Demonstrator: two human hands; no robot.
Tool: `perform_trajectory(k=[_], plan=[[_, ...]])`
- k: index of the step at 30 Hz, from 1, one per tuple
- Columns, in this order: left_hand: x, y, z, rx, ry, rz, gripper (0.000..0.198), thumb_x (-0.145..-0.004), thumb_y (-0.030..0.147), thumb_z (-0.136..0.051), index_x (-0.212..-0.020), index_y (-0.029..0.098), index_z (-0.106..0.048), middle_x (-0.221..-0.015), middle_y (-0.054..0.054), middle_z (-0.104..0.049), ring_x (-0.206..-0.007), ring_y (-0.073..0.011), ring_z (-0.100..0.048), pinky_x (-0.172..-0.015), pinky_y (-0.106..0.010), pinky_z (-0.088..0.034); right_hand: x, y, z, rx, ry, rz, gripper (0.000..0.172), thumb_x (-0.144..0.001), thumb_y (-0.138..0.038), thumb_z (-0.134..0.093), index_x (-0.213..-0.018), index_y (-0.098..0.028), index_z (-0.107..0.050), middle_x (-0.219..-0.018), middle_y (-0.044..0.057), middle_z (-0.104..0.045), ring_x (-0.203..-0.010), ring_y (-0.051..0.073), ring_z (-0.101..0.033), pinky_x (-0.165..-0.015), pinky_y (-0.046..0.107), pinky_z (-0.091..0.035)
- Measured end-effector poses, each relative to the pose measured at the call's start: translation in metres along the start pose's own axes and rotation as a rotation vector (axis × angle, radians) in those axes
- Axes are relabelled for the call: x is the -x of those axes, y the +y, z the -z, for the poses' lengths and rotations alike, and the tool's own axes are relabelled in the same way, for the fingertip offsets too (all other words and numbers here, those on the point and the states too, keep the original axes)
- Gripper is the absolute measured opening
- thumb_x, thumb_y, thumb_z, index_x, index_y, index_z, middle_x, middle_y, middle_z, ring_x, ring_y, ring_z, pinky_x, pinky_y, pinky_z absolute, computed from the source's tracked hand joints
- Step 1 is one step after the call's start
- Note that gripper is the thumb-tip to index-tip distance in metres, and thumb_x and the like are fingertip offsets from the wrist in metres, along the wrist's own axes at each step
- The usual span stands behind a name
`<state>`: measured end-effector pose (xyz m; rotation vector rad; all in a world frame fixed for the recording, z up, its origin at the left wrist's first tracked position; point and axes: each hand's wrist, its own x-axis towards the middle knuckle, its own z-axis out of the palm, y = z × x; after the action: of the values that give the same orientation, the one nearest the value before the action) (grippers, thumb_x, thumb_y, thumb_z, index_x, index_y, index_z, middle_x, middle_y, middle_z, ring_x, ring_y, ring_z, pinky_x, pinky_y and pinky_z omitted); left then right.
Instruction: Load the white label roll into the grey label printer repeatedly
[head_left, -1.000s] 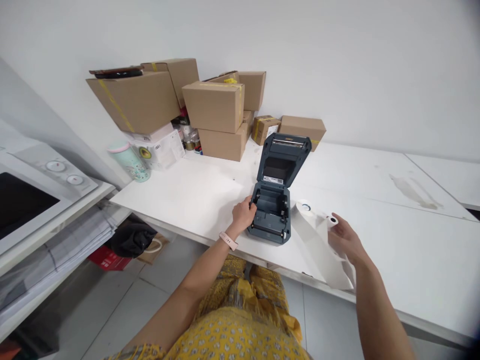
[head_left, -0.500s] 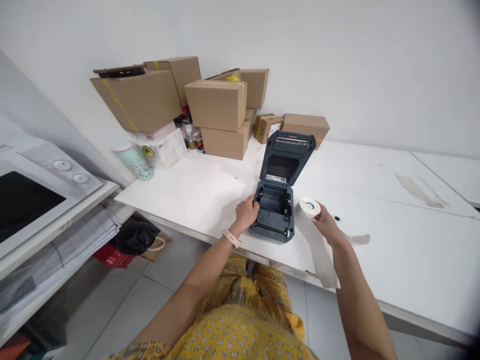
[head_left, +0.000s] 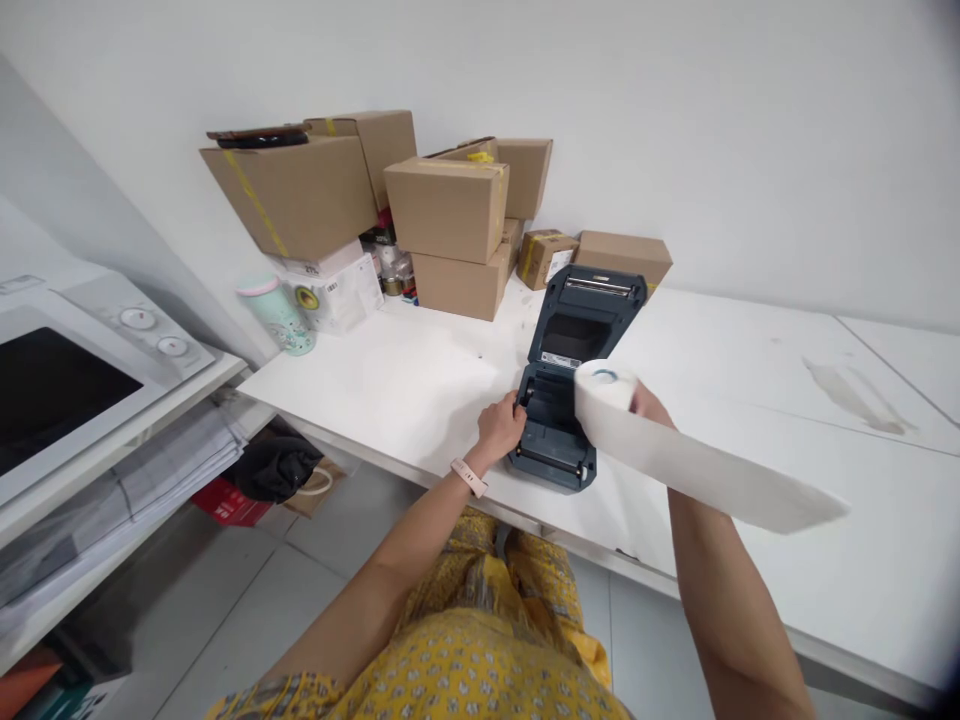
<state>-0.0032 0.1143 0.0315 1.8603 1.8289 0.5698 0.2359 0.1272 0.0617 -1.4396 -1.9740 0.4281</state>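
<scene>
Overlapping printer (head_left: 553, 436) now: paper roll (head_left: 604, 388), strip (head_left: 712, 472) swung rightward.

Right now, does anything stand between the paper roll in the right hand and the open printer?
Nothing visible does. The lid is up, the left hand is at the left side of the printer, and the loose strip of the paper roll extends right, away from it. Whether roll and printer touch is unclear.

Matt plastic printer (head_left: 553, 388), smooth paper roll (head_left: 604, 393), matt cardboard boxes (head_left: 444, 214)
</scene>
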Motion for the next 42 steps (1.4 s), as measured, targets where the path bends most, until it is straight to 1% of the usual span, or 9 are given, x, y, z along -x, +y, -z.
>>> perform_trajectory(k=[8, 20, 23, 26, 30, 33, 35, 39, 42], plan=[[0.004, 0.002, 0.004, -0.018, -0.007, -0.006, 0.045, -0.095, 0.026, -0.038, -0.135, 0.023, -0.057, -0.113, -0.009, -0.074, -0.106, -0.0294, -0.068, -0.092, -0.039, -0.048, -0.04, -0.052, -0.001, 0.474, -0.493, 0.074, 0.065, -0.063, -0.041, -0.075, -0.123, -0.022, -0.059, -0.12, 0.011, -0.066, -0.109, 0.031, -0.064, -0.088, 0.039, -0.051], [0.006, 0.004, 0.009, -0.018, -0.011, 0.007, 0.045, -0.093, 0.025, -0.039, -0.134, 0.025, -0.057, -0.108, -0.008, -0.075, -0.104, -0.0282, -0.068, -0.091, -0.039, -0.048, -0.053, -0.027, -0.045, 0.638, -0.514, 0.073, 0.069, -0.068, -0.048, -0.075, -0.125, -0.011, -0.062, -0.118, 0.022, -0.068, -0.113, 0.039, -0.062, -0.103, 0.052, -0.036], [0.005, 0.002, 0.005, -0.015, 0.008, 0.012, 0.045, -0.094, 0.026, -0.039, -0.135, 0.025, -0.057, -0.111, -0.008, -0.075, -0.105, -0.0282, -0.068, -0.093, -0.039, -0.048, -0.049, -0.025, -0.041, 0.575, -0.461, 0.1, 0.068, -0.067, -0.046, -0.077, -0.125, -0.013, -0.064, -0.117, 0.021, -0.069, -0.11, 0.039, -0.064, -0.1, 0.051, -0.04], [0.004, 0.001, 0.004, -0.004, 0.004, 0.003, 0.045, -0.094, 0.026, -0.038, -0.135, 0.025, -0.057, -0.109, -0.008, -0.075, -0.103, -0.0282, -0.069, -0.092, -0.039, -0.048, -0.045, -0.031, -0.023, 0.397, -0.301, 0.181, 0.047, -0.078, -0.049, -0.07, -0.116, -0.021, -0.069, -0.108, 0.012, -0.074, -0.097, 0.03, -0.068, -0.088, 0.042, -0.049], [0.004, 0.001, 0.004, 0.007, 0.0, 0.006, 0.043, -0.094, 0.027, -0.039, -0.133, 0.027, -0.058, -0.107, -0.006, -0.075, -0.102, -0.027, -0.069, -0.091, -0.037, -0.049, -0.057, -0.051, 0.008, 0.165, 0.248, 0.221, 0.043, -0.099, -0.046, -0.036, -0.124, -0.023, -0.062, -0.118, 0.011, -0.067, -0.108, 0.026, -0.062, -0.096, 0.043, -0.048], [0.003, -0.001, 0.003, 0.038, 0.006, 0.005, 0.043, -0.094, 0.028, -0.04, -0.133, 0.028, -0.058, -0.11, -0.005, -0.075, -0.103, -0.0261, -0.068, -0.091, -0.036, -0.049, -0.086, -0.06, 0.026, 0.164, 0.61, 0.168, 0.046, -0.099, -0.046, -0.038, -0.135, -0.024, -0.054, -0.135, 0.013, -0.057, -0.128, 0.031, -0.05, -0.109, 0.054, -0.037], [0.003, -0.002, 0.002, 0.062, 0.01, -0.004, 0.043, -0.094, 0.029, -0.04, -0.134, 0.027, -0.058, -0.111, -0.005, -0.075, -0.104, -0.0263, -0.069, -0.092, -0.037, -0.05, -0.107, -0.058, 0.034, 0.166, 0.643, 0.133, 0.045, -0.098, -0.048, -0.039, -0.133, -0.026, -0.057, -0.135, 0.012, -0.059, -0.13, 0.031, -0.049, -0.109, 0.054, -0.037], [0.003, -0.006, 0.001, 0.101, 0.01, -0.028, 0.044, -0.095, 0.03, -0.041, -0.135, 0.026, -0.057, -0.118, -0.006, -0.073, -0.109, -0.0266, -0.067, -0.095, -0.04, -0.051, -0.13, -0.046, 0.04, 0.086, 0.499, 0.096, 0.051, -0.101, -0.05, -0.028, -0.126, -0.024, -0.064, -0.125, 0.012, -0.065, -0.123, 0.027, -0.056, -0.106, 0.047, -0.042], [0.005, 0.0, 0.001, 0.079, 0.15, -0.122, 0.048, -0.092, 0.021, -0.044, -0.139, 0.021, -0.052, -0.138, -0.008, -0.062, -0.127, -0.0262, -0.057, -0.105, -0.042, -0.048, -0.126, -0.043, 0.04, 0.066, 0.519, 0.116, 0.05, -0.101, -0.05, -0.029, -0.124, -0.025, -0.066, -0.124, 0.011, -0.066, -0.119, 0.027, -0.059, -0.105, 0.045, -0.044]])
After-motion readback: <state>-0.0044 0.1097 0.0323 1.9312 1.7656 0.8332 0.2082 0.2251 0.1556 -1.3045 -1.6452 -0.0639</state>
